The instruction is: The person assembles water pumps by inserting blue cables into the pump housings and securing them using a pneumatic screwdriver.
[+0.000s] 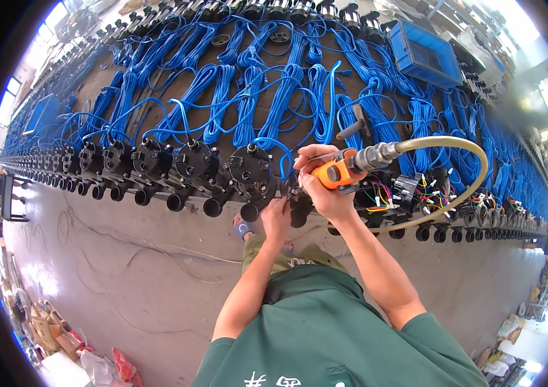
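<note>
My right hand (327,193) is wrapped round an orange air-powered screwdriver (350,169), with a metal coupling and a yellowish air hose (484,169) looping off to the right. The tool points at a black pump-like unit at the bench's near edge, partly covered by my hands. My left hand (277,218) is low beside that unit, fingers closed together; whatever they hold is hidden. Just left stands another round black unit (250,169) with a short pipe opening below. To the right of the tool, open units show colored wires (377,193) with white connectors.
Bundled blue cables (285,97) cover the bench behind the row of black units. A T-handled tool (355,122) lies among them. A blue crate (425,55) sits at the back right. Loose hoses (177,248) trail over the floor by my feet.
</note>
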Tool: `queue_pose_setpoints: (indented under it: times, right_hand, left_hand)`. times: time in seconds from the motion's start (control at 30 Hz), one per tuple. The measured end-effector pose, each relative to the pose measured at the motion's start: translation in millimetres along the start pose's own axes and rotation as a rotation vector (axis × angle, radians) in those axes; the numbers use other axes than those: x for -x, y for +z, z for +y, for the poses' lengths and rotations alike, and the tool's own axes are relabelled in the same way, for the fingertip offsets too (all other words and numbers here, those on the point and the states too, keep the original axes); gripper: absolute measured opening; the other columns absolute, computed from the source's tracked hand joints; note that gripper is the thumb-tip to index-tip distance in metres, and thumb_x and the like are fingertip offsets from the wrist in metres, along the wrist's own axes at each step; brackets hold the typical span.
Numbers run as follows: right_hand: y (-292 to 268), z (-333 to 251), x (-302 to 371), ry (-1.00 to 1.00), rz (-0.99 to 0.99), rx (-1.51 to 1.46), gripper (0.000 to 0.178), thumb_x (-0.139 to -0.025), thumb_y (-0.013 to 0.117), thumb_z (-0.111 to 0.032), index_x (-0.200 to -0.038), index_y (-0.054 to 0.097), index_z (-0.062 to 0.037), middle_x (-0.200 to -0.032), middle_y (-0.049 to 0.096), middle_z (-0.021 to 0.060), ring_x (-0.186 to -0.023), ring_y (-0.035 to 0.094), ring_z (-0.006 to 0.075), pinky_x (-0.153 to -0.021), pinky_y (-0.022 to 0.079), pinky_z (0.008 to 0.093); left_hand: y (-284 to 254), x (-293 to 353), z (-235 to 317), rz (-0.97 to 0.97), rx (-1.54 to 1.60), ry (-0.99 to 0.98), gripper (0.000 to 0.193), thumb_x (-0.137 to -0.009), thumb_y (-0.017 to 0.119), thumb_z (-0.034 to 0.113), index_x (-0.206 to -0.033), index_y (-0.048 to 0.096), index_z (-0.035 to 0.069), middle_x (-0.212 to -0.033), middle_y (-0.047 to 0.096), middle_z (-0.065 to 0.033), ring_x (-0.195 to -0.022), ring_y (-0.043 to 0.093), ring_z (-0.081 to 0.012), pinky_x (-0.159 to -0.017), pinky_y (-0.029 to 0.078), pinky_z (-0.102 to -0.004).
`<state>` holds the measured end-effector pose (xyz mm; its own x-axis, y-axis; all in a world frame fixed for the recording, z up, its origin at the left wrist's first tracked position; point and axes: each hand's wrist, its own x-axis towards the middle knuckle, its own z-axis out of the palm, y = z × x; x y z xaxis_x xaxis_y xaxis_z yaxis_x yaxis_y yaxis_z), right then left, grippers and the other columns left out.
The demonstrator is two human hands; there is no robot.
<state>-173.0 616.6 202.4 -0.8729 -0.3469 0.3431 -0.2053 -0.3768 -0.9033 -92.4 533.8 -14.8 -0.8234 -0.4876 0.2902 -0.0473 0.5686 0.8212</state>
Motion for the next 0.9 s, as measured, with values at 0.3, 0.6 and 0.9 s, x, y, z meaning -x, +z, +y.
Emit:
queue_pose_setpoints:
  times: [0.3,0.6,0.9]
  right_hand:
    - [14.3,12.0,-15.0,-0.171,-0.147,0.255,0.031,-0.075,0.061,0.007,-0.105,0.066,0.0029,-0.09,0.07,0.0092,-0.073,0.065,0.0087,-0.064,0.053,0.0221]
    - [-32.8,-76.4,-7.3,-0.222,0.125,0.25,0.026,-0.079,0.063,-0.001,-0.105,0.065,0.0025,-0.091,0.069,0.0114,-0.069,0.066,0.0098,-0.063,0.053,0.0227]
    - [-60.5,-87.4,-4.7,-0.307,0.566,0.209,0.036,-0.079,0.059,0.007,-0.115,0.054,0.0019,-0.097,0.061,0.0191,-0.066,0.063,0.0142,-0.06,0.054,0.0257]
  left_hand:
    - [-7.4,-6.6,-9.0,-0.074,0.022,0.037,0.013,-0.085,0.064,0.006,-0.095,0.071,0.001,-0.086,0.068,-0.0139,-0.074,0.066,-0.0351,-0.068,0.053,-0.042]
    - [-139.4,-100.6,145.1,-0.367,-0.066,0.112,0.01,-0.084,0.068,0.013,-0.081,0.071,0.004,-0.075,0.068,-0.0137,-0.064,0.066,-0.0322,-0.064,0.054,-0.0381]
    - [13.2,-302.2,111.0,-1.477,-0.021,0.793,0.027,-0.078,0.072,0.008,-0.103,0.07,0.001,-0.095,0.069,-0.0151,-0.092,0.063,-0.0344,-0.083,0.052,-0.0418]
